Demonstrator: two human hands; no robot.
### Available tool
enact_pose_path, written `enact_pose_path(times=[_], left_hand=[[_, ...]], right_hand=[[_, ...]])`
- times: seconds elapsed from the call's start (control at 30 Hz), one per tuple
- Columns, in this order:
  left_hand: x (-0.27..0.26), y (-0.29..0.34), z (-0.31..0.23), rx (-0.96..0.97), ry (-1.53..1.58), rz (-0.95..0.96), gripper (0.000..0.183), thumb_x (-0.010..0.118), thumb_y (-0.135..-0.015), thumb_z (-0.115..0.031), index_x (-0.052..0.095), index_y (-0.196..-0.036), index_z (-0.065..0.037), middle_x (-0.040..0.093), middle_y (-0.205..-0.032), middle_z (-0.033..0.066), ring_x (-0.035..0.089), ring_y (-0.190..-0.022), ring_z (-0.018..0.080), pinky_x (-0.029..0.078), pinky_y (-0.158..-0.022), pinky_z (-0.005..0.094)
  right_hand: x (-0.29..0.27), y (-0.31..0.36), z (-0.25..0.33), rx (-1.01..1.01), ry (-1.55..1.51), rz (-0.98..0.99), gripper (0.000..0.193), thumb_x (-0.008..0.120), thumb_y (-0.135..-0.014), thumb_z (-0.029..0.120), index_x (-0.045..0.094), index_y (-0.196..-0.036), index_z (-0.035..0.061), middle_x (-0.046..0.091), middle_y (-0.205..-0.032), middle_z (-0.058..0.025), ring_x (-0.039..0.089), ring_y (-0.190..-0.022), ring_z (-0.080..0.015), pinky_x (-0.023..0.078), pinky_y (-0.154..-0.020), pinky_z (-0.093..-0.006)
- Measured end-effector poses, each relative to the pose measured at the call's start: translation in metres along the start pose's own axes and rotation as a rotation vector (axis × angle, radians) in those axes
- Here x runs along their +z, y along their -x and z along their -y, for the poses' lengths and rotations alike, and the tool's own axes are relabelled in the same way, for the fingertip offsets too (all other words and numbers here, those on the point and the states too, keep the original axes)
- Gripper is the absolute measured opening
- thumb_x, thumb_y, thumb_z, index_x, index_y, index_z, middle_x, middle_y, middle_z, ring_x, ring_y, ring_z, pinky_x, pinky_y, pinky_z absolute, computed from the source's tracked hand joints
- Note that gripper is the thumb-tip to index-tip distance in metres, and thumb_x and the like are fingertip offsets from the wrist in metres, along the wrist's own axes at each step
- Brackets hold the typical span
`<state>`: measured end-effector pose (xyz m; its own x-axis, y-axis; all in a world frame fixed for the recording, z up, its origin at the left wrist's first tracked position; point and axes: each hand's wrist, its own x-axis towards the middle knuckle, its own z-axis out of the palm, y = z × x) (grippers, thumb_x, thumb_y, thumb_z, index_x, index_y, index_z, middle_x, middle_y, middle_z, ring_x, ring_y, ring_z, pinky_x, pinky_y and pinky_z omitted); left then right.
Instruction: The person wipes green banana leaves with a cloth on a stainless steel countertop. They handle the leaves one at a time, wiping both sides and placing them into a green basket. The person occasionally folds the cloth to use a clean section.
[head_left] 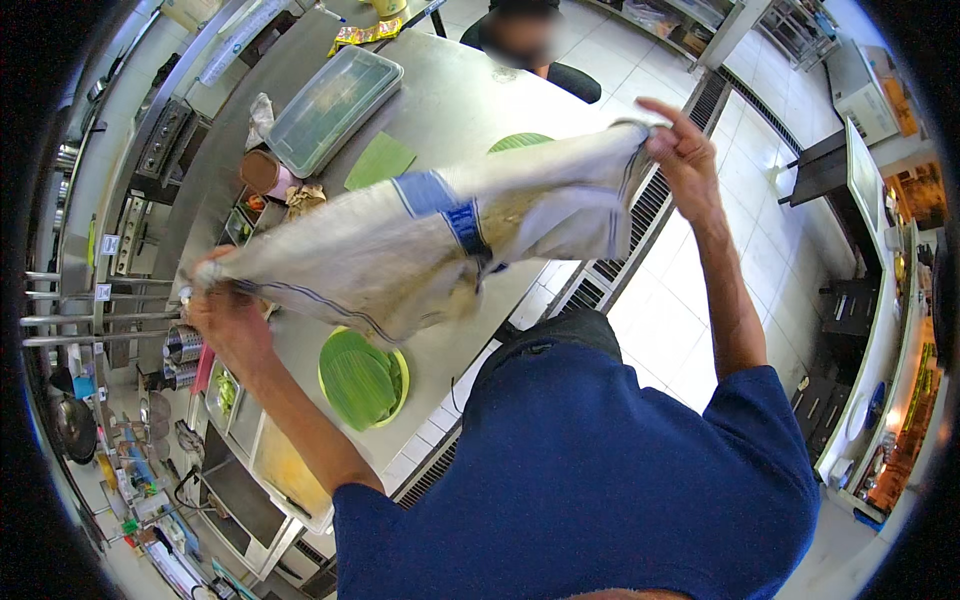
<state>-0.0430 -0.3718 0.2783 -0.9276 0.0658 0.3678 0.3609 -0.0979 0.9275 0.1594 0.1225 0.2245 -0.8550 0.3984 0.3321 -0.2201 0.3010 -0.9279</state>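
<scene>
A stained white kitchen towel (370,250) with blue stripes hangs stretched out in the air above the steel table. My left hand (228,315) is closed on one upper corner at the left. At the right, my right hand (685,155) pinches the opposite corner, its index finger pointing outward. Below the cloth, near the table's close edge, sits a round stack of green leaves (360,378) on a yellow-green plate. Another green leaf piece (380,160) lies flat beyond the towel, and a further round one (520,142) is partly covered by it.
A clear lidded plastic box (335,110) stands on the steel table (450,85) at the far left. Beside it are a brown-lidded jar (262,172) and crumpled paper (305,200). A tray with yellowish contents (290,465) is left of my body. Another person (525,45) is beyond the table.
</scene>
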Motion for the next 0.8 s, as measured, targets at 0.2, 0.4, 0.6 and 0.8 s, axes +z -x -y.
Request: enact_pose_path(times=[0.2,0.4,0.6,0.8], left_hand=[[0.055,0.01,-0.093,0.245,-0.454,-0.214,0.029,0.055,-0.104,-0.022,0.066,-0.118,0.001,0.07,-0.103,0.0089,0.065,-0.088,0.016,0.052,-0.079,0.0302],[0.088,0.028,-0.169,0.145,-0.523,-0.171,0.064,0.046,-0.102,-0.054,0.058,-0.13,0.002,0.067,-0.109,0.0116,0.064,-0.096,0.0262,0.052,-0.088,0.0343],[0.225,0.203,-0.052,-0.358,1.089,0.635,0.085,0.037,-0.1,-0.068,0.033,-0.154,-0.003,0.048,-0.149,0.0159,0.045,-0.137,0.0264,0.031,-0.118,0.0417],[0.259,0.24,-0.02,-0.794,0.181,0.568,0.063,0.049,-0.104,-0.048,0.041,-0.146,-0.002,0.053,-0.144,0.0154,0.054,-0.129,0.0294,0.045,-0.107,0.0445]], right_hand=[[-0.063,-0.001,0.039,0.105,0.012,0.013,0.014,0.063,-0.096,0.007,0.058,-0.109,0.0046,0.062,-0.081,0.0019,0.054,-0.078,-0.0056,0.043,-0.068,-0.0205],[-0.195,-0.035,0.07,-0.098,-0.875,0.347,0.039,0.056,-0.099,0.015,0.047,-0.134,0.0,0.061,-0.126,-0.0105,0.058,-0.121,-0.0254,0.044,-0.11,-0.039],[-0.162,0.099,0.0,0.328,-0.658,0.482,0.06,0.075,-0.091,0.027,0.051,-0.14,0.0018,0.072,-0.106,-0.0049,0.068,-0.089,-0.0135,0.057,-0.08,-0.0305],[-0.205,0.143,-0.035,0.407,-0.671,-0.01,0.037,0.061,-0.098,0.013,0.058,-0.133,-0.001,0.071,-0.109,-0.0049,0.069,-0.09,-0.0122,0.057,-0.085,-0.0304]])
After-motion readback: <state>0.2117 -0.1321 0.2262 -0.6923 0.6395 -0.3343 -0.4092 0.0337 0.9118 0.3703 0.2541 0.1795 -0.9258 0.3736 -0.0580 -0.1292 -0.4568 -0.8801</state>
